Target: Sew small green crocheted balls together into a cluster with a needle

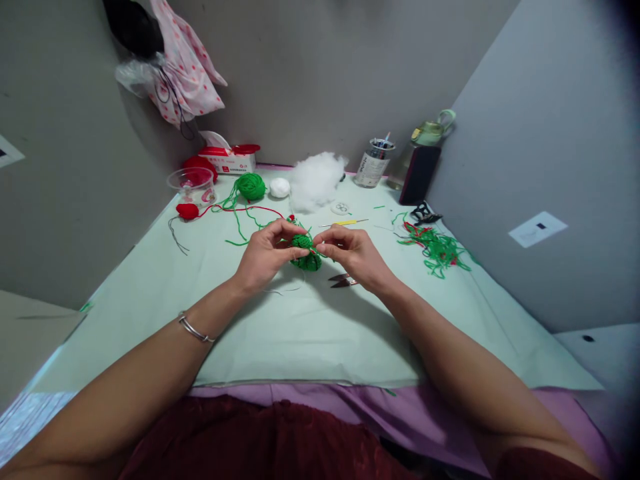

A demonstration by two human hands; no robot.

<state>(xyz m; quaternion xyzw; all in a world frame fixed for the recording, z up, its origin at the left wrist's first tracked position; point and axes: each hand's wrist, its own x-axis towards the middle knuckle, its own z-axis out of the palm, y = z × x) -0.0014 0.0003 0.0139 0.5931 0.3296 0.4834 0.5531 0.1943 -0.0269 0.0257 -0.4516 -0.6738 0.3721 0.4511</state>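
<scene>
My left hand pinches a small green crocheted piece between thumb and fingers above the middle of the table. A bit of red shows at its edge. Close against the piece's right side, my right hand has thumb and forefinger pressed together at what looks like a green strand; the fingertips hide most of it. Partly under the right hand lie scissors, blades pointing left. Just beyond the hands rests a yellow-handled crochet hook. Red yarn trails across the table behind the left hand.
At the back stand a green yarn ball, a white ball, fluffy stuffing, a pen jar, a bottle and a dark phone. A plastic cup is at left, tangled yarn scraps at right.
</scene>
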